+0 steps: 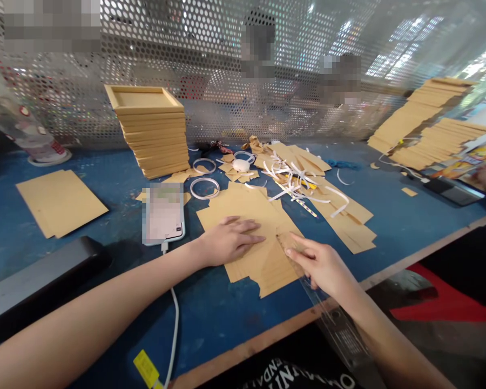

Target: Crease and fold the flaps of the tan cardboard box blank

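A stack of brown card sheets (251, 237) at the near middle of the blue tabletop (105, 194) is pressed flat by the left hand (227, 240), grip spread open, while a clear ruler (328, 313) is pinned on its right edge by the right hand (322, 265), beside a phone (164, 213) and paper strips (295, 178).

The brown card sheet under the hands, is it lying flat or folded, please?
Partly folded: the right hand presses a turned-over corner onto the card sheet; the left hand lies flat on it.
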A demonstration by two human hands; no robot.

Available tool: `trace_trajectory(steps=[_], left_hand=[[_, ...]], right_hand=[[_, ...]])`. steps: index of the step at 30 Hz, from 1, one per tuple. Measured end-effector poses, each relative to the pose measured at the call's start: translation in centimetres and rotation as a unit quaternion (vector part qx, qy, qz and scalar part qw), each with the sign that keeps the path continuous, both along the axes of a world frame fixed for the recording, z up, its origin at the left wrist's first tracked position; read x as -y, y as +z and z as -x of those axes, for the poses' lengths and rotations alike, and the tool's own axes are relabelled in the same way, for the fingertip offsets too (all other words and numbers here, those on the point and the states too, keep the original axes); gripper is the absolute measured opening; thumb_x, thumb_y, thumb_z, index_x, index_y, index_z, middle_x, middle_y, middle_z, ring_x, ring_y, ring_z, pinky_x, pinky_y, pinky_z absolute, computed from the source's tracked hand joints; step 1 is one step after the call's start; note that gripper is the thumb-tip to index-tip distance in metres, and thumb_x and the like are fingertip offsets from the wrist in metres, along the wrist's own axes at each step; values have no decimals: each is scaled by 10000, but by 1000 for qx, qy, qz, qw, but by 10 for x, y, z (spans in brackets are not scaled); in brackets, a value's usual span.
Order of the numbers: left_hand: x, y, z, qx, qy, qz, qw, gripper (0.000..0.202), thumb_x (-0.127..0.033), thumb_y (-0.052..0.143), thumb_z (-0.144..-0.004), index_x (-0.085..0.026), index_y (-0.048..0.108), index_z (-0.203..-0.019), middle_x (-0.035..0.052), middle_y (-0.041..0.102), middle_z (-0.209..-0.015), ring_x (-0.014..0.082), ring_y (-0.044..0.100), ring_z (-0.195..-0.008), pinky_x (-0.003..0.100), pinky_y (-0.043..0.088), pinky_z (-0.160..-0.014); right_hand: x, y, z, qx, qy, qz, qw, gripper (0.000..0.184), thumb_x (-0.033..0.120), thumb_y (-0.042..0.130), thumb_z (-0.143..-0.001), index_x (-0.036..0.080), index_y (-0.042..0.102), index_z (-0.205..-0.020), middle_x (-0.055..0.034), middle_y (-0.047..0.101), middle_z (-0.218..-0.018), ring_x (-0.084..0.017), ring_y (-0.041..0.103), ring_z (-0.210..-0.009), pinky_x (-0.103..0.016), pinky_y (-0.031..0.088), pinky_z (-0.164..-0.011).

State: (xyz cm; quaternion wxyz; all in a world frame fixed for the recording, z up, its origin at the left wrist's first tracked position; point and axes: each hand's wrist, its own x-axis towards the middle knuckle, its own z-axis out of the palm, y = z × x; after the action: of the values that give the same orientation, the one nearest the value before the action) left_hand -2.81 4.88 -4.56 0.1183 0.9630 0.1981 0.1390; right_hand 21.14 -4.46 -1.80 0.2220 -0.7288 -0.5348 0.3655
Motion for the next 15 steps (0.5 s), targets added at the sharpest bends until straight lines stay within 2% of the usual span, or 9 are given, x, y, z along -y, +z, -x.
trace_trajectory(steps=[5, 9, 12, 15], left_hand=[[5, 1, 1, -21, 3, 6, 1000, 382, -264, 368, -991, -262, 516, -1343, 77, 443, -1469, 201, 405, -1357, 459, 254, -1137], [9, 0, 0, -18, 12, 3, 1000, 377, -261, 365, -989, -256, 519, -1333, 62, 453, -1463, 191, 385, -1370, 442, 245, -1147], [11, 0, 0, -15, 19, 8, 1000, 383, -306, 333, -1004, -240, 504, -1339, 56, 444, -1470, 179, 362, -1384, 425, 225, -1159], [13, 2, 1, -12, 19, 24, 999, 430, -378, 352, -1001, -192, 456, -1375, 69, 441, -1471, 181, 330, -1402, 418, 195, -1174]], right_hand=[[-1, -8, -11, 5, -14, 0, 1000, 691, 495, 599, -785, 138, 526, -1372, 89, 416, -432, -108, 416, -284, -242, 366, -300], [-4, -13, -19, -15, -32, -33, 999, 759, 597, 600, -742, 162, 539, -1361, 92, 376, -428, -100, 352, -288, -240, 309, -298], [-18, -12, -31, -22, -25, -66, 997, 802, 644, 571, -748, 194, 479, -1405, 78, 397, -445, -117, 366, -315, -254, 309, -320], [-45, -16, -48, -7, 25, -83, 996, 780, 611, 562, -781, 192, 436, -1427, 48, 450, -467, -146, 421, -348, -283, 349, -359]])
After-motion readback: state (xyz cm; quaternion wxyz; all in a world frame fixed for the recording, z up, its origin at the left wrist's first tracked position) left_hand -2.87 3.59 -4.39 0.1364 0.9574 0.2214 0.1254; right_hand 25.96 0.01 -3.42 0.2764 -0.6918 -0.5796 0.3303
